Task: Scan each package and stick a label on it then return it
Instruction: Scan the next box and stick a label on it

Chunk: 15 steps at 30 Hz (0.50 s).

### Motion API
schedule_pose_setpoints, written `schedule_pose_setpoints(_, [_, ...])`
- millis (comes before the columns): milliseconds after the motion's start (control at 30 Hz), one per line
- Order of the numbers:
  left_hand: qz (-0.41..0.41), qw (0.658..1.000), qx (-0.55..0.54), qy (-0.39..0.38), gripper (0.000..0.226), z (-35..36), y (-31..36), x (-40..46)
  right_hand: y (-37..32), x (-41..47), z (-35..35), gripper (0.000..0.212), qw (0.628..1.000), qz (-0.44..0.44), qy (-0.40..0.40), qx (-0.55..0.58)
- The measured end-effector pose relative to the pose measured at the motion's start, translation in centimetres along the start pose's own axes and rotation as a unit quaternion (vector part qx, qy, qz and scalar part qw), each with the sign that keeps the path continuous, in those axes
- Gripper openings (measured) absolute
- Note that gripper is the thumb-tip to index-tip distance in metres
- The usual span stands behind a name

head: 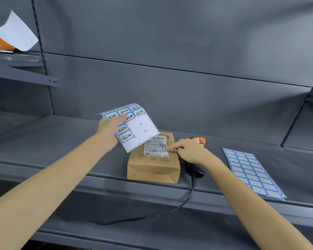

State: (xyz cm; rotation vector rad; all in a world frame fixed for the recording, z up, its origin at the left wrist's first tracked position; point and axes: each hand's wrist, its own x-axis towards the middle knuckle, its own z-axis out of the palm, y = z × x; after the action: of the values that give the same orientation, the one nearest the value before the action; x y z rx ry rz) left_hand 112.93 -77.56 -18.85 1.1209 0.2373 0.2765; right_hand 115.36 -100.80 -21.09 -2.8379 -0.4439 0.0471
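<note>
Your right hand (190, 150) forefinger pressing label (167, 150) onto one package (153, 159), scanner (197, 170) right behind it, left hand (109, 130) pinching label sheet (134, 126), second sheet (251, 173) far right.

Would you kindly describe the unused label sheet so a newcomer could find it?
On the grey metal shelf, look right of the cardboard package and the barcode scanner. The label sheet lies flat there, all labels blank, unlike the handwritten sheet in the left hand.

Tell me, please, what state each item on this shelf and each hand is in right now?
Cardboard package: closed, flat on the shelf.
Sticker: being pressed on.
Right hand: forefinger on the sticker.
Left hand: holding the partly used label sheet.
Scanner: lying down.
Full label sheet: flat, untouched.
</note>
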Motion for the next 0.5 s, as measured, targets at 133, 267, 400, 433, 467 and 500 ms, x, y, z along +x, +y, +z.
schedule_pose_setpoints(133, [-0.007, 0.999, 0.000, -0.038, 0.037, 0.4, 0.0, -0.3, -0.5, 0.2, -1.0, 0.039, 0.988, -0.016, 0.050, 0.142])
schedule_pose_setpoints(267, [-0.016, 0.993, 0.018, -0.119, 0.038, 2.0, -0.1, -1.0, -1.6, 0.7, -3.4, 0.033, 0.889, 0.021, 0.086, 0.449])
schedule_pose_setpoints(400, [-0.020, 0.985, 0.030, -0.167, 0.038, 4.2, -0.4, -1.8, -2.6, 0.9, -4.2, 0.036, 0.858, 0.044, 0.062, 0.508])
schedule_pose_setpoints(433, [-0.019, 0.985, 0.032, -0.168, 0.038, 4.7, -0.4, -1.8, -2.7, 0.9, -4.3, 0.032, 0.848, 0.043, 0.078, 0.522])
schedule_pose_setpoints(467, [-0.018, 0.984, 0.038, -0.171, 0.038, 5.1, -0.5, -1.9, -2.5, 0.7, -4.4, 0.026, 0.841, 0.037, 0.102, 0.529])
schedule_pose_setpoints(500, [-0.016, 0.983, 0.048, -0.177, 0.040, 5.2, -0.6, -1.8, -2.0, 0.6, -4.6, 0.018, 0.840, 0.030, 0.128, 0.526])
